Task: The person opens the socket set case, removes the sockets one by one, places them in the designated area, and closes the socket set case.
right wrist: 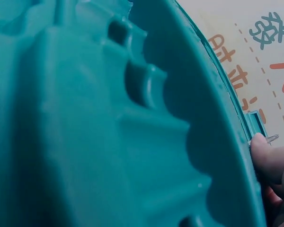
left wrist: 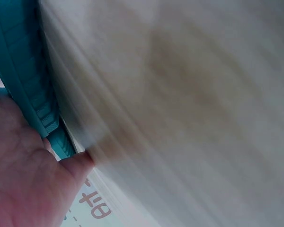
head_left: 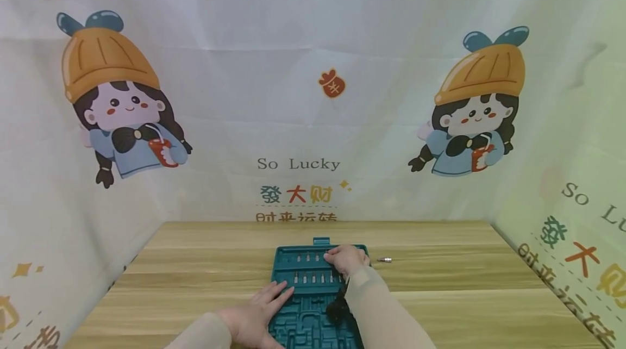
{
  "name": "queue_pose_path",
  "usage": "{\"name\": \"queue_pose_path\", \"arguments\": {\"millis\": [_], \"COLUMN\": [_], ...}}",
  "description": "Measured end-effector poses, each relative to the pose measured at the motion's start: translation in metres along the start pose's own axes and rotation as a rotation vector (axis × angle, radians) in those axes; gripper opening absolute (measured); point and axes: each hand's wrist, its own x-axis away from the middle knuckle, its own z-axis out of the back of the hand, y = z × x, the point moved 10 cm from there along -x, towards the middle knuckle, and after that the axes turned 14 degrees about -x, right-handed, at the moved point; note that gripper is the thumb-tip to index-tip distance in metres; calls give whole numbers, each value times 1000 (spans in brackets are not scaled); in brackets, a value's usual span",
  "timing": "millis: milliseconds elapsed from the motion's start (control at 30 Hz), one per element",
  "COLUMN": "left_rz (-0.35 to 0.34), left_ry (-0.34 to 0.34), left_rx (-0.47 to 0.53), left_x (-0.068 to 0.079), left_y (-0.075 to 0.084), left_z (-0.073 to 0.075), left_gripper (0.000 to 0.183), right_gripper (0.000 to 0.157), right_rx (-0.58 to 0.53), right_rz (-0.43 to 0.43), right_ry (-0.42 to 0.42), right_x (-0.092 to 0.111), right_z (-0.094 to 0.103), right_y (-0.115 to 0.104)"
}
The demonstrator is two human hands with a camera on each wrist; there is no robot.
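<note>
Here's the teal case [head_left: 310,311], one of it, open on the wooden surface [head_left: 195,284], midway between the left and right edges, its single latch [head_left: 321,241] facing the far edge. Left hand [head_left: 256,311]: fingers spread and relaxed, resting across the case's left edge. Right hand [head_left: 348,259]: up at the case's far right corner, thumb and fingers pinching a thin metal bit [right wrist: 273,138] whose tip pokes past the thumb. Blocking the view, the right sleeve [head_left: 391,311] and a dark object [head_left: 336,311] by the wrist cover the case's right side. Count the slotted bits [head_left: 313,278]: three visible in the far row, five in the nearer, eight showing; the hand may hide more. And one loose bit [head_left: 385,260] lies off the case's right edge, near the surface's far edge! Behind, a cloth backdrop [head_left: 293,39] carries two capped cartoon figures [head_left: 127,115] and one red pouch print [head_left: 332,83].
</note>
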Motion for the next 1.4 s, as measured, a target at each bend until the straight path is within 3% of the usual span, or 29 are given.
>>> {"name": "queue_pose_path", "arguments": {"millis": [267,433,733,933,1133,1400], "left_rz": [27,32,21,17,24,8], "left_ry": [-16,-12,2,1,4,3], "left_rx": [-17,-24,10,30,22,11], "left_x": [33,37,32,39,44,34], "left_y": [45,57,49,56,61,45], "left_z": [32,37,35,40,44,31], "left_gripper": [101,102,102,102,102,104], "right_gripper": [19,21,23,18,17,14], "right_rx": [-52,-56,-57,-28,-100,-39], "right_rz": [33,103,209,218,194,205], "right_ry": [4,2,-129,-114,-98,-86], "right_x": [-3,0,-1,-4,-5,-3], "right_z": [1,10,30,62,91,115], "right_y": [-2,-15,-36,-26,-9,3]}}
